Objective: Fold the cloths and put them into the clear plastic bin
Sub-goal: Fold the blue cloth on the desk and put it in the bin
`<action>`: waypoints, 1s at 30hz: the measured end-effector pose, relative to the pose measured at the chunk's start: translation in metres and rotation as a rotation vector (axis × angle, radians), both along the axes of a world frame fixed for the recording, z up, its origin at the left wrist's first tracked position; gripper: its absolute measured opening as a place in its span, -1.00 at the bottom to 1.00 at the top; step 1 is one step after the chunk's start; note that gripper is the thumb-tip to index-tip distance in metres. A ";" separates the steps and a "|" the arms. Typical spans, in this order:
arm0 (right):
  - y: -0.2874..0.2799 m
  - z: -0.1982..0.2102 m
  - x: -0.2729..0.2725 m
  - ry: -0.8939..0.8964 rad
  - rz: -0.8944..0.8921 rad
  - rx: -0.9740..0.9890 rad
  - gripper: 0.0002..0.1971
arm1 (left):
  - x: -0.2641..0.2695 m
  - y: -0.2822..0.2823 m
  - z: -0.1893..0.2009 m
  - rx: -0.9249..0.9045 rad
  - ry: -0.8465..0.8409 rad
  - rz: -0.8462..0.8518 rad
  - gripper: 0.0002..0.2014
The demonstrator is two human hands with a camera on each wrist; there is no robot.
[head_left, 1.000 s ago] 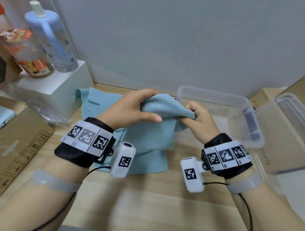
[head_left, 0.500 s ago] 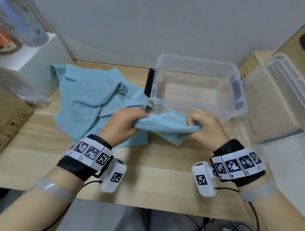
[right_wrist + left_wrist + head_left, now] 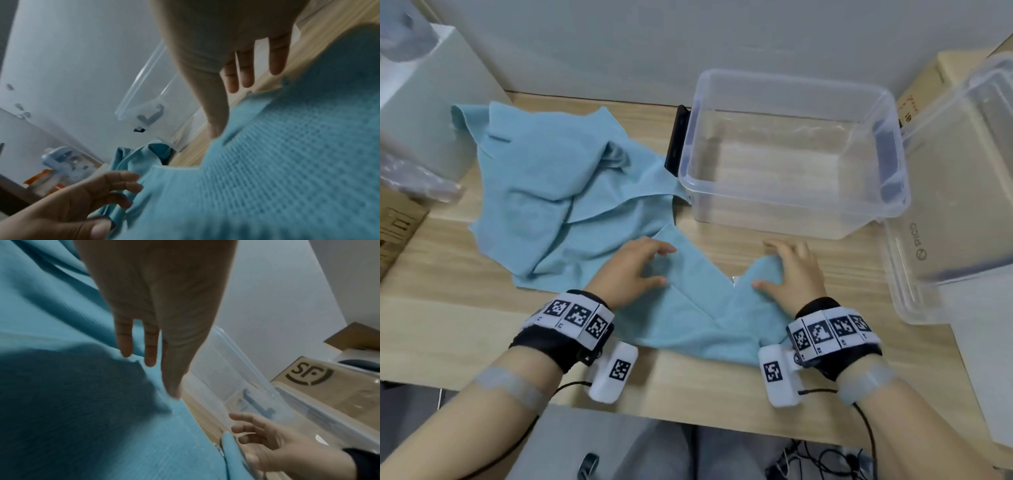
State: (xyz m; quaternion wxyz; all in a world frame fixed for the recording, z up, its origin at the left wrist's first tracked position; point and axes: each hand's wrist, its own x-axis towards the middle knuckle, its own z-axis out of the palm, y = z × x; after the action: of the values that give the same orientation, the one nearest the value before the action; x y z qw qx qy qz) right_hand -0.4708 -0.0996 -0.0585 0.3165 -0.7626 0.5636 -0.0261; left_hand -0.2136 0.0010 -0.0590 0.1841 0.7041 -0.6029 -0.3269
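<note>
A light-blue cloth [image 3: 698,308] lies in a loose V shape on the wooden table near its front edge. My left hand [image 3: 654,265] hovers open over its left arm, fingers straight in the left wrist view [image 3: 160,313]. My right hand [image 3: 787,270] lies open on its right arm, fingers spread [image 3: 216,40]. Neither hand grips anything. A heap of more light-blue cloths [image 3: 544,164] sits at the back left. The clear plastic bin [image 3: 791,205] stands behind my hands, with no cloth inside.
A larger clear container [image 3: 962,171] stands tilted at the right. A black object [image 3: 676,140] sits against the bin's left wall. A white box [image 3: 424,102] and cardboard [image 3: 397,222] line the left side. The table's front edge is close under my wrists.
Both hands held the cloth bunched between them in the air. They have lowered it onto the table, let go and spread open over it.
</note>
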 end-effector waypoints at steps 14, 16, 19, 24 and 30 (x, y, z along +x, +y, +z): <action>-0.001 0.015 -0.062 0.089 -0.373 0.089 -0.72 | 0.012 -0.005 -0.008 0.347 -0.224 -0.249 -0.79; -0.003 0.013 -0.068 0.078 -0.431 -0.008 -0.76 | 0.008 -0.005 -0.006 0.361 -0.254 -0.266 -0.80; -0.006 0.006 -0.066 0.087 -0.468 -0.067 -0.72 | 0.003 -0.004 -0.004 0.371 -0.261 -0.252 -0.79; -0.002 0.008 -0.071 -0.014 -0.365 -0.218 -0.61 | 0.002 -0.005 0.002 0.353 -0.018 -0.152 -0.75; -0.001 0.001 -0.089 0.128 -0.066 0.103 -0.52 | -0.011 -0.003 0.009 0.357 0.362 0.001 -0.83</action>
State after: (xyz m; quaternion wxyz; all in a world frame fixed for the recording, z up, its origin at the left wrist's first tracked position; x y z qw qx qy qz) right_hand -0.5598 -0.1009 -0.0579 0.3179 -0.7264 0.6080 0.0413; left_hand -0.2251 -0.0017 -0.0498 0.1620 0.6559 -0.4924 -0.5488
